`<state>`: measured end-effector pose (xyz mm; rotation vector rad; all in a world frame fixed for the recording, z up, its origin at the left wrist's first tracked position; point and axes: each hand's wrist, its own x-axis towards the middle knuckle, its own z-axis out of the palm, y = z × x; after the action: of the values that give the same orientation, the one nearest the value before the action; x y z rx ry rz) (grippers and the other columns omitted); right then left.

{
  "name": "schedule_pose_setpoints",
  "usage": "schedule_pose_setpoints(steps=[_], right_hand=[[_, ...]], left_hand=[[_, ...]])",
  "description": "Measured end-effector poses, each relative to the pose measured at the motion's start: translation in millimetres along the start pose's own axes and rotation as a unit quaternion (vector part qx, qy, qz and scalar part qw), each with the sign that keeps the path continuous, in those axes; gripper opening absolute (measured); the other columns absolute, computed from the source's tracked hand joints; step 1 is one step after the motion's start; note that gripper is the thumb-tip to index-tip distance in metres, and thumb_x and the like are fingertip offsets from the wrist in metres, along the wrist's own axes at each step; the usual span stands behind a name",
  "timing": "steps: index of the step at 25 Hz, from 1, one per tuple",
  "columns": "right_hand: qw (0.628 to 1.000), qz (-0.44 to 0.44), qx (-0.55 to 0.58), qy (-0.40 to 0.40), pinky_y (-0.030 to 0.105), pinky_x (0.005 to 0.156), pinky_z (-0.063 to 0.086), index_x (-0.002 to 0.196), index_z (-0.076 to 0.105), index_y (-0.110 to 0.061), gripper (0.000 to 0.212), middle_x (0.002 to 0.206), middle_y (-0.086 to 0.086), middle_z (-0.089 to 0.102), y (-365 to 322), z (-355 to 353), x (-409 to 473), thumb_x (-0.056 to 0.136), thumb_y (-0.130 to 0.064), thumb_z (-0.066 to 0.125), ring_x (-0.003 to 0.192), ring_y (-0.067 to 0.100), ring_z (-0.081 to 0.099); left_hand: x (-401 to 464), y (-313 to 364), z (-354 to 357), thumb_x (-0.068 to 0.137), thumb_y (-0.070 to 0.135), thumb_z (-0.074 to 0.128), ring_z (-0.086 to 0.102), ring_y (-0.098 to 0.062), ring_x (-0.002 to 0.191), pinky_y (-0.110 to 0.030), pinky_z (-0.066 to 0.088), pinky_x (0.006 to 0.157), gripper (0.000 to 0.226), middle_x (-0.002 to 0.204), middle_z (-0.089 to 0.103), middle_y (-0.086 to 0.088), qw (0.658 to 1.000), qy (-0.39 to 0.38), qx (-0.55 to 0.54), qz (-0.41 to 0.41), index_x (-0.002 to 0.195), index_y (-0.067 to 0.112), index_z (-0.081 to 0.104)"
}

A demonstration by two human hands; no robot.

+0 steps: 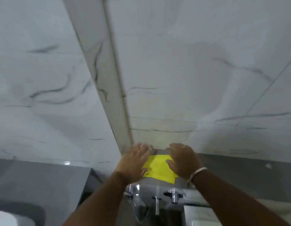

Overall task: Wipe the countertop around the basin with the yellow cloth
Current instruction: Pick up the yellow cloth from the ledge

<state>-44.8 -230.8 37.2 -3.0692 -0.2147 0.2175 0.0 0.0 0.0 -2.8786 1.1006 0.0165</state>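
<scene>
Both hands, left and right, lay spread flat on the cloth; even pressure along the surface behind the tap would wipe best.

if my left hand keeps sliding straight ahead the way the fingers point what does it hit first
Probably the marble wall at the back of the ledge. The left hand lies flat on the yellow cloth, fingertips already near the corner; depth there is hard to judge.

Grey-veined white marble wall tiles meeting at a corner
</scene>
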Motion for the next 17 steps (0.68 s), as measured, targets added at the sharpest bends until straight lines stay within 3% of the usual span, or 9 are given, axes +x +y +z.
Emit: schedule_pose_setpoints(steps=[3,4,5,8,11,14,17], right_hand=[[0.998,0.023,-0.007,-0.061,0.036,0.053,0.056,0.095,0.068,-0.018,0.051,0.093,0.011,0.072,-7,82,27,0.057,-0.052,0.068,0.069,0.032,0.069],[0.995,0.047,-0.013,-0.092,0.036,0.054,0.056,0.098,0.069,-0.016,0.059,0.096,0.011,0.073,-9,100,35,0.051,-0.051,0.076,0.072,0.031,0.07],[0.997,0.043,-0.02,-0.068,0.038,0.058,0.057,0.102,0.068,-0.012,0.066,0.099,0.012,0.072,-10,115,46,0.049,-0.048,0.08,0.079,0.031,0.07],[0.997,0.048,-0.002,-0.068,0.046,0.073,0.056,0.108,0.063,-0.005,0.069,0.102,0.017,0.07,-8,126,71,0.052,-0.04,0.083,0.087,0.036,0.068],[0.995,0.039,-0.013,-0.095,0.044,0.073,0.054,0.099,0.062,-0.007,0.063,0.088,0.017,0.067,-5,122,75,0.053,-0.045,0.081,0.074,0.038,0.065],[0.992,0.018,-0.003,-0.128,0.041,0.084,0.048,0.105,0.061,-0.014,0.049,0.107,0.016,0.065,-2,104,77,0.071,-0.047,0.068,0.097,0.038,0.06],[0.984,-0.008,0.044,-0.171,0.036,0.097,0.041,0.123,0.056,-0.017,0.047,0.131,0.012,0.056,-7,85,72,0.083,-0.041,0.061,0.119,0.032,0.051]], left_hand=[[19,-3,63,0.077,0.046,0.046,0.066,-0.027,0.114,-0.037,0.055,0.089,0.057,0.126,0.068,-0.006,0.997,-0.037,-0.074,-0.008,0.123,0.017,0.065],[27,-3,78,0.082,0.04,0.04,0.066,-0.029,0.113,-0.038,0.055,0.09,0.055,0.126,0.068,-0.009,0.994,-0.06,-0.089,-0.034,0.123,0.014,0.065],[39,-4,91,0.085,0.036,0.039,0.063,-0.032,0.117,-0.04,0.053,0.094,0.054,0.129,0.065,-0.012,0.993,-0.05,-0.091,-0.052,0.128,0.011,0.061],[60,-11,112,0.093,0.033,0.042,0.044,-0.037,0.134,-0.046,0.04,0.107,0.059,0.149,0.043,-0.018,0.987,-0.075,-0.097,-0.104,0.146,0.006,0.038],[53,-8,110,0.089,0.04,0.042,0.057,-0.035,0.119,-0.044,0.048,0.093,0.061,0.137,0.056,-0.013,0.985,-0.082,-0.107,-0.107,0.143,0.011,0.043],[46,-8,91,0.087,0.041,0.06,0.057,-0.03,0.115,-0.039,0.046,0.089,0.056,0.128,0.059,-0.006,0.979,-0.111,-0.117,-0.127,0.138,0.02,0.045],[28,-8,65,0.09,0.037,0.062,0.051,-0.028,0.126,-0.038,0.045,0.098,0.05,0.14,0.052,-0.008,0.972,-0.155,-0.157,-0.086,0.136,0.022,0.05]])
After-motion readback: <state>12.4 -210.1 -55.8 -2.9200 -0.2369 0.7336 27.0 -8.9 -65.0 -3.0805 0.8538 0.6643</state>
